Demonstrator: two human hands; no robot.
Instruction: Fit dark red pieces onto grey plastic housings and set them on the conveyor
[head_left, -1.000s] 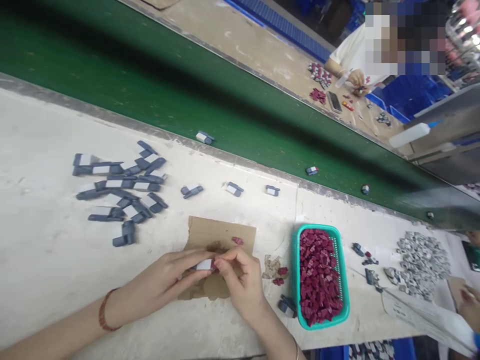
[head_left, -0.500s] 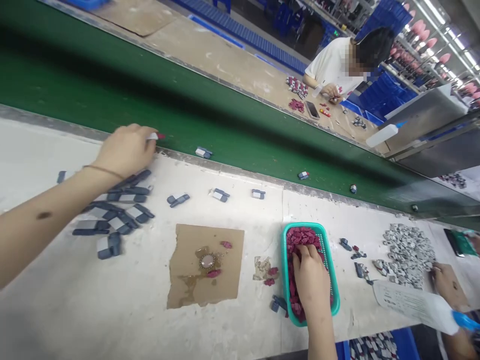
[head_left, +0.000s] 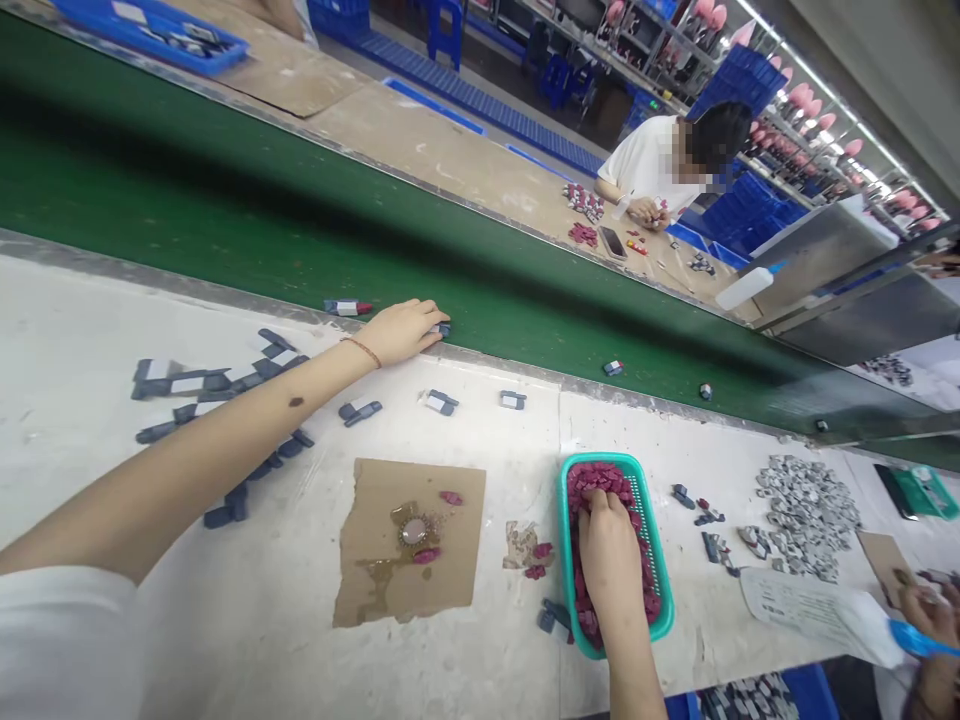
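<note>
On the near edge of the green belt, my left hand has its fingers closed over a small dark-grey and white part. Just behind that hand, a similar part with a red tip lies on the belt. My right hand reaches into a teal basket heaped with small maroon pieces; its fingers are curled down and the tips are hidden among them. Beside the basket lies a cardboard sheet with a round cap in wet glue-like liquid and two maroon pieces.
Grey-white parts lie under my left forearm. Three more sit along the table's belt side. Right of the basket are a heap of pale pieces, a squeeze bottle and a co-worker's hands. Another person sits across the belt.
My left hand has moved right along the belt to a grey-white part. The red-tipped part it held now lies on the belt. My right hand stays in the basket.
</note>
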